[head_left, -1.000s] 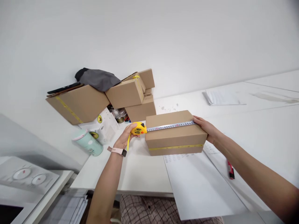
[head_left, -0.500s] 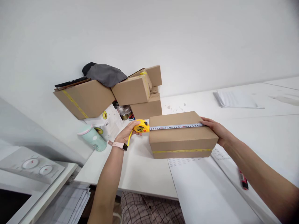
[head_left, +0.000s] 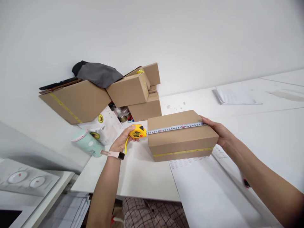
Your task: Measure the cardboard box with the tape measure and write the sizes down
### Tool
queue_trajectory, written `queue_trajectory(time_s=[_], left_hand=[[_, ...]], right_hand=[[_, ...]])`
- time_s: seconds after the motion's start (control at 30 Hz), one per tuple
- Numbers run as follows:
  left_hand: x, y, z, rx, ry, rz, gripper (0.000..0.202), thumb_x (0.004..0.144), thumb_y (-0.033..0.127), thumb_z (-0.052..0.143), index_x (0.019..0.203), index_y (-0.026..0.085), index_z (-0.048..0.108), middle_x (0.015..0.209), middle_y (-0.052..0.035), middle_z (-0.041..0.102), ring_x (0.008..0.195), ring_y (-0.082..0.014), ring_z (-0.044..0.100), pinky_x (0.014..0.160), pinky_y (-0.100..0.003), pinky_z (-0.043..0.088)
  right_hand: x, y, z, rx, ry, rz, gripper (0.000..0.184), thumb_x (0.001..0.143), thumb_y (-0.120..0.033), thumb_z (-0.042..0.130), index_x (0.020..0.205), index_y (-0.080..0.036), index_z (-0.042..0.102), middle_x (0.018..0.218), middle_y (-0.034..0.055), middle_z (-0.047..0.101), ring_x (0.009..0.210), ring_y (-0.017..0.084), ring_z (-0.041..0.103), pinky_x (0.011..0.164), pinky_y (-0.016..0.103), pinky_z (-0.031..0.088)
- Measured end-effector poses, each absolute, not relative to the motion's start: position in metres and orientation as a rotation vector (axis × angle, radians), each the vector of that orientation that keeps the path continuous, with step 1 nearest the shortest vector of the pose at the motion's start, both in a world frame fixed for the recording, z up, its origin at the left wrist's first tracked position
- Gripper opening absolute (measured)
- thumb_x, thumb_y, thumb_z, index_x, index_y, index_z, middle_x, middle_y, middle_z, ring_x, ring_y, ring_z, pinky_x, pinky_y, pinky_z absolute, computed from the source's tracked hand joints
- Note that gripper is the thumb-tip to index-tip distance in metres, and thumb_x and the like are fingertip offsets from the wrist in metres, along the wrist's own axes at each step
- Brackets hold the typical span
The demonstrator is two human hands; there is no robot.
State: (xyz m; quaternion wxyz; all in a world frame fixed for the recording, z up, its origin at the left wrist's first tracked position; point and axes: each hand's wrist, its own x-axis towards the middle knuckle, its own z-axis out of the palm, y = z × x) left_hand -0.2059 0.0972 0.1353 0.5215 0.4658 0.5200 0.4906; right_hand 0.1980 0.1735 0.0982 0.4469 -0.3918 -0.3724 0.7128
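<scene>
A closed cardboard box (head_left: 180,144) with a yellow tape band lies on the white table (head_left: 142,172) in front of me. My left hand (head_left: 124,141) grips a yellow tape measure (head_left: 137,131) just left of the box. Its white blade (head_left: 174,128) runs across the box top to the right edge. There my right hand (head_left: 217,131) presses the blade's end against the box's right end, fingers closed over it.
A pile of cardboard boxes (head_left: 111,95) with a grey cloth (head_left: 98,73) on top stands at the back left. A mint green cup (head_left: 88,145) lies beside a white carton (head_left: 104,125). Printed sheets (head_left: 201,186) lie under the box; papers (head_left: 234,96) sit far right.
The view shifted slightly. My left hand pulled the tape measure a little further left of the box, so more blade shows. My right hand stays at the box's right end.
</scene>
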Motion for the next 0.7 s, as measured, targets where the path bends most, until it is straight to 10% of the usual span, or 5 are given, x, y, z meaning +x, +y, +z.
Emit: queue_trajectory(time_s=[0.4,0.7], left_hand=[[-0.197,0.098,0.135,1.118,1.242,1.168,0.049,0.078,0.046,0.073,0.111,0.009,0.072,0.08,-0.0084,0.075,0.052,-0.014,0.063,0.05,-0.024,0.048],[-0.192,0.092,0.142,1.196,1.311,1.147,0.045,0.08,0.045,0.074,0.11,0.012,0.07,0.083,-0.0075,0.076,0.055,-0.0155,0.066,0.052,-0.024,0.046]], right_hand=[[0.202,0.178,0.096,-1.093,-1.106,1.676,0.042,0.087,-0.049,0.068,0.124,-0.032,0.071,0.122,0.0048,0.076,0.105,0.029,0.073,0.071,0.034,0.063],[0.213,0.182,0.098,-1.667,-1.425,0.957,0.041,0.076,-0.064,0.075,0.072,-0.024,0.067,0.082,0.009,0.075,0.079,0.028,0.066,0.065,0.039,0.049]])
